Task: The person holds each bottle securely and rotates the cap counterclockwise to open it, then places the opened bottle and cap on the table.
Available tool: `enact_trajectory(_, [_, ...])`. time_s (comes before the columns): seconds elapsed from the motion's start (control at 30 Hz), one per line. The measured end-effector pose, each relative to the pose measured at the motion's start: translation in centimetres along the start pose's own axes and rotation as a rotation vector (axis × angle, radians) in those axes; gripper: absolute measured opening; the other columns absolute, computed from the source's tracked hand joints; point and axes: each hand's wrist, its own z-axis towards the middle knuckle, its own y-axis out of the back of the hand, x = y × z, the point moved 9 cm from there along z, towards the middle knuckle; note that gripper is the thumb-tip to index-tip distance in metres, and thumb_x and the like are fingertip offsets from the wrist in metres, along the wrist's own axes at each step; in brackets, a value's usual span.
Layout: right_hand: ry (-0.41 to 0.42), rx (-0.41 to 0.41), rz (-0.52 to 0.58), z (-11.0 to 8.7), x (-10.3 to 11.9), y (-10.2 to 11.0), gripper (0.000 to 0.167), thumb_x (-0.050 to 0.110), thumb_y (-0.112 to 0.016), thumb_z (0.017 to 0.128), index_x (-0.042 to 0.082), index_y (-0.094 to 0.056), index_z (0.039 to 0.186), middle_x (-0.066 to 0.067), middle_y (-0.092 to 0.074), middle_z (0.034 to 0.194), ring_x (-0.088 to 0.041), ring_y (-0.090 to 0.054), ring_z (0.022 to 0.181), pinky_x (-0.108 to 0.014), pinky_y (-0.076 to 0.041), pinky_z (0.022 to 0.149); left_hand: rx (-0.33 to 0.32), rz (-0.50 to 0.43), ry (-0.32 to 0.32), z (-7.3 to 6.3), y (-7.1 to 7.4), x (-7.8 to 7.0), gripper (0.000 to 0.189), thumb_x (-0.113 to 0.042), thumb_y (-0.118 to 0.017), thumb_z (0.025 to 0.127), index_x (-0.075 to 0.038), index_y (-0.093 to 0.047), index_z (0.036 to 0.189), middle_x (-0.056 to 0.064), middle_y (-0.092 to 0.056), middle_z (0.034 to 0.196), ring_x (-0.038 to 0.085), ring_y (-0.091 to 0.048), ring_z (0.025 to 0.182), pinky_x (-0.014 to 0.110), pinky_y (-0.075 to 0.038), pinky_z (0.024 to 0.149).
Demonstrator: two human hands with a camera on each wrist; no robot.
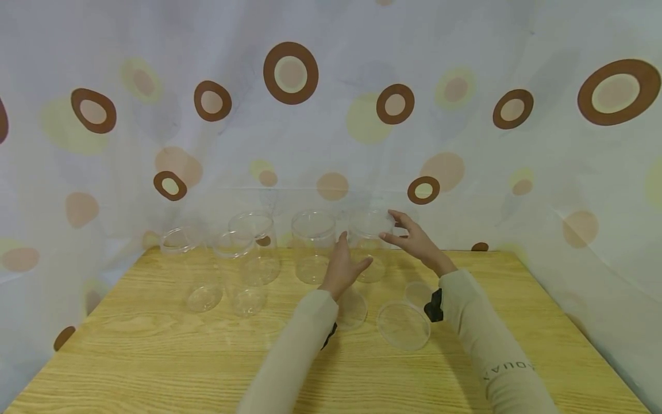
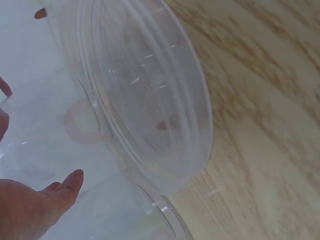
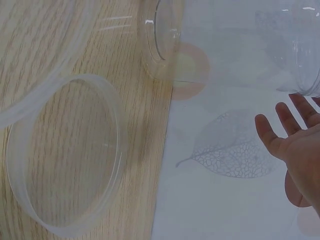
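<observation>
Toward the back right of the row stands a clear, open-topped plastic jar [image 1: 371,256]. My left hand [image 1: 343,269] is at its left side, fingers fairly straight and thumb spread away. On the other side, my right hand [image 1: 418,241] has its fingertips right at the jar's rim, thumb apart from the fingers. The right wrist view shows that hand's fingers [image 3: 287,120] spread beside the upper end of the jar [image 3: 225,45]. Below the hands lie round translucent lids: one [image 1: 354,310] by the left wrist, a larger one [image 1: 403,326] and a smaller one [image 1: 418,293] near the right wrist.
Several more clear jars stand leftward, including one [image 1: 312,247] beside my left hand, one [image 1: 258,253] behind, and two narrower-looking ones in front, at the far left [image 1: 204,276] and nearby [image 1: 243,282]. A patterned curtain [image 1: 331,126] hangs behind the wooden table [image 1: 155,356].
</observation>
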Motion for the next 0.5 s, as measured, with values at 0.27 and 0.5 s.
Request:
enact_trajectory(0.27, [0.011,-0.022,0.009,0.12,-0.2,0.1,0.071,0.024,-0.056,0.091,0.006,-0.015,0.146,-0.02,-0.015,0.149,-0.041,-0.02,0.135,-0.06,-0.028,0.102,0.015,0.008,0.019,0.0,-0.44,0.12,0.084,-0.027,-0.065,0.085,-0.004,-0.011,0.145,0.021,-0.026,0.146,0.035,-0.03,0.134,0.045,-0.033,0.106])
enact_trajectory(0.5, [0.007,-0.051,0.017,0.44,-0.82,0.22,0.073,0.028,-0.059,0.089,0.007,-0.018,0.145,-0.02,-0.021,0.147,-0.04,-0.025,0.132,-0.058,-0.033,0.1,0.004,0.067,-0.014,-0.04,-0.25,-0.16,0.085,-0.027,-0.065,0.085,-0.003,-0.01,0.145,0.025,-0.025,0.145,0.037,-0.036,0.129,0.046,-0.036,0.103])
